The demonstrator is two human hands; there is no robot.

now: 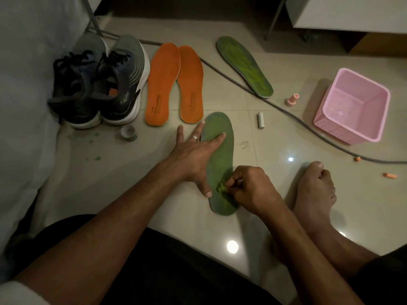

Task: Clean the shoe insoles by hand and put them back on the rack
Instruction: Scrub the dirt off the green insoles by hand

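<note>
Right hand (248,188), nearest the camera: fingers curled, pinching a small green wad (222,187) against the green insole (218,155) lying flat on the floor tiles (264,133). Left hand (196,159): fingers spread wide, pressing that insole down. Second green insole (244,66) and two orange insoles (174,84) lie beyond, beside the shoes (99,82).

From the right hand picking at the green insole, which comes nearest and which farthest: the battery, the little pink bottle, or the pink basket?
From the right hand:
1. Battery, on the floor straight beyond it.
2. Pink bottle, farther back, to the right.
3. Pink basket, far right.
</note>
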